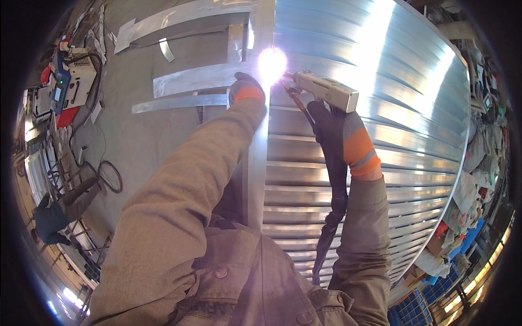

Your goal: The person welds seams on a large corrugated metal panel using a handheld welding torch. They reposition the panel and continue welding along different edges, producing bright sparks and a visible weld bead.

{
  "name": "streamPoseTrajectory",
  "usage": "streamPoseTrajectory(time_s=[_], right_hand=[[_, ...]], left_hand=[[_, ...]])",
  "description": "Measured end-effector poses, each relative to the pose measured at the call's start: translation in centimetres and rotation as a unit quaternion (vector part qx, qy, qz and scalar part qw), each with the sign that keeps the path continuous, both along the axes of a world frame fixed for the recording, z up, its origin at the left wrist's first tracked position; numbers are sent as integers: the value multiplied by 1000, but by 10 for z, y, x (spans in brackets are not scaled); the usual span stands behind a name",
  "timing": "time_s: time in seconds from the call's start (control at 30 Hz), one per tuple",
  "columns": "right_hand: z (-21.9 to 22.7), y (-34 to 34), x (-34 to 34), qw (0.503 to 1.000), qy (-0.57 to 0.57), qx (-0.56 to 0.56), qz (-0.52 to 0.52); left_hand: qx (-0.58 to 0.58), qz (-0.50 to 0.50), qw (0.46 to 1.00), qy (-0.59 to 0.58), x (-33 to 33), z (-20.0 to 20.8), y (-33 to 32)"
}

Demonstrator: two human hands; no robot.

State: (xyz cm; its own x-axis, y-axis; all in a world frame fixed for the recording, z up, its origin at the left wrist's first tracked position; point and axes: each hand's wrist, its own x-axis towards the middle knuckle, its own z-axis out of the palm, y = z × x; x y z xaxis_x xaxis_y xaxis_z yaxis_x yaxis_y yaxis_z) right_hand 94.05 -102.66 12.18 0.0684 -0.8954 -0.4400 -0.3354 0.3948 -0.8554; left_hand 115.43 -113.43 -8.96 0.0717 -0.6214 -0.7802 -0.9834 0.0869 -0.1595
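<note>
My right hand point(333, 122), in a dark and grey glove with an orange cuff, is closed around a welding torch point(329, 91). The torch's tip points left into a bright white-violet arc point(272, 64), whose glare hides the joint beneath it. A long silvery metal beam point(255, 179) runs up through the middle, beside a wide panel of ribbed metal slats point(304, 168). Just left of the glare, my gloved left hand point(248, 88) is curled against the beam's edge; its fingers are partly hidden. A dark sleeved cable point(334, 179) hangs from the torch along my right forearm.
Flat metal strips point(190, 80) jut left from the beam over a grey floor point(125, 136). A machine with a lit panel point(68, 81) stands at far left, with a hose point(111, 176) nearby. Another person point(51, 220) is at lower left. Piled bags point(473, 185) line the right side.
</note>
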Motion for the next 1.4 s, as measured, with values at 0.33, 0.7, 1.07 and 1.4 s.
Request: streamPoseTrajectory(time_s=[0.33,0.7,1.07,1.4], right_hand=[[19,-11,1,997,-27,65,-24],[24,-20,0,995,-3,101,-15],[23,-16,-3,992,1,121,-46],[2,9,-6,991,-36,97,-85]], left_hand=[[-8,-134,988,-80,-11,46,6],[5,-139,988,-71,-8,45,9],[-14,-41,999,-33,12,-37,5],[-42,-328,930,-160,37,-90,3]])
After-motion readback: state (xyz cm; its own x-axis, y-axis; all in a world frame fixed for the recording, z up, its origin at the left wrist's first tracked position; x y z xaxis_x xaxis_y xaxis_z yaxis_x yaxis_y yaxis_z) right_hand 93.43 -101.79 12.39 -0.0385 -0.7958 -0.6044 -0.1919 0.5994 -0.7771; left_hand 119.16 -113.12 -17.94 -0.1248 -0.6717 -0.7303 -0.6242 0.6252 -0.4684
